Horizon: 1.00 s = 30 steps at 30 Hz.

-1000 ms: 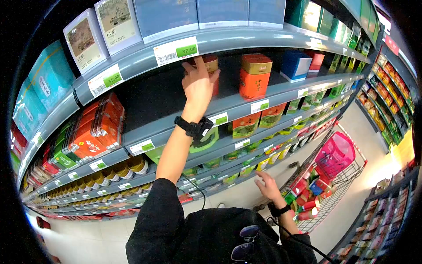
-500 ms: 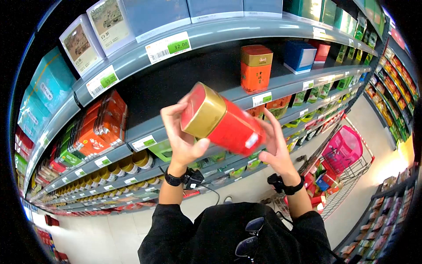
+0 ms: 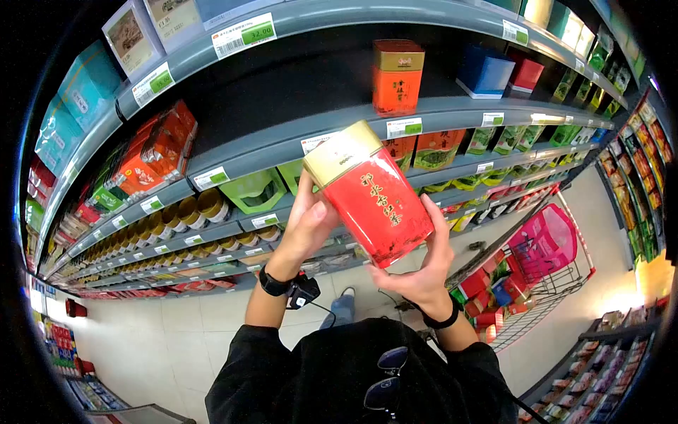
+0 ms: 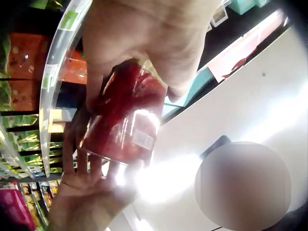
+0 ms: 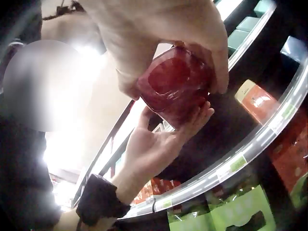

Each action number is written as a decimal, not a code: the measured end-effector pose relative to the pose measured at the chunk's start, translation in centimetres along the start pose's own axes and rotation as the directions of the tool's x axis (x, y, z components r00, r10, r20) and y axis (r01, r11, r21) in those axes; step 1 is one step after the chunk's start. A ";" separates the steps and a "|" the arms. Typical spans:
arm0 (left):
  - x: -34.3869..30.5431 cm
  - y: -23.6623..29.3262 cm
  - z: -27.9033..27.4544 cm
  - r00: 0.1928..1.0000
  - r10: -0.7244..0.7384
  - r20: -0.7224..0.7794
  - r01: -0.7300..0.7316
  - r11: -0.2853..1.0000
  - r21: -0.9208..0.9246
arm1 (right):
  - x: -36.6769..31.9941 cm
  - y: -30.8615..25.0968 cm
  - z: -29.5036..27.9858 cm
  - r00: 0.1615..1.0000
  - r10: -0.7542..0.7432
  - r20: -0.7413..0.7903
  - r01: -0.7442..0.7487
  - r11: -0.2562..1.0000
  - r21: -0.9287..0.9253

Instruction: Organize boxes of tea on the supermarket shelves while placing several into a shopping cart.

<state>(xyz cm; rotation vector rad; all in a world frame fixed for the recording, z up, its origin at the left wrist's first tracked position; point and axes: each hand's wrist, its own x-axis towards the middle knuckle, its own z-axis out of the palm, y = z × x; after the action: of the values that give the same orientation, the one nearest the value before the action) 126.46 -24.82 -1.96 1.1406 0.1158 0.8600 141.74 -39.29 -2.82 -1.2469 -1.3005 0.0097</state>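
Both hands hold a red tin with a gold lid, tilted, its lettered face toward the head camera. My left hand grips it at the lid end; my right hand grips the lower end between thumb and fingers. In the left wrist view the tin lies between the left hand above and the right hand below. The right wrist view shows the tin's red base, with the right hand over it and the left hand beneath.
An orange tin stands on the shelf ahead, with blue boxes to its right. Orange packs fill the shelf's left part. A shopping cart with goods and a pink bag stands at the right.
The tin came off the shelf in the left hand and the right hand came up to it. Since half a second ago it has turned, showing its lettered face, and both hands grip it.
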 end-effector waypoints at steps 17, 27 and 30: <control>-2.1 0.2 8.7 0.998 -0.004 0.065 -0.016 0.949 0.314 | -4.7 -1.9 -6.4 0.896 0.424 0.130 -0.389 0.610 0.690; -2.1 0.4 12.4 0.994 -0.007 0.107 -0.031 0.934 0.355 | -6.2 -2.6 -8.8 0.868 0.465 0.177 -0.451 0.586 0.673; -2.3 0.4 12.8 0.996 0.009 0.094 -0.045 0.921 0.386 | -6.5 -2.8 -9.0 0.871 0.454 0.189 -0.452 0.585 0.674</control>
<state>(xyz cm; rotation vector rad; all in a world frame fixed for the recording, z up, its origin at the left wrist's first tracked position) 130.98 -35.81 3.32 1.5550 0.2032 0.8288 144.12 -50.46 -3.39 -0.8543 -0.7906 0.8164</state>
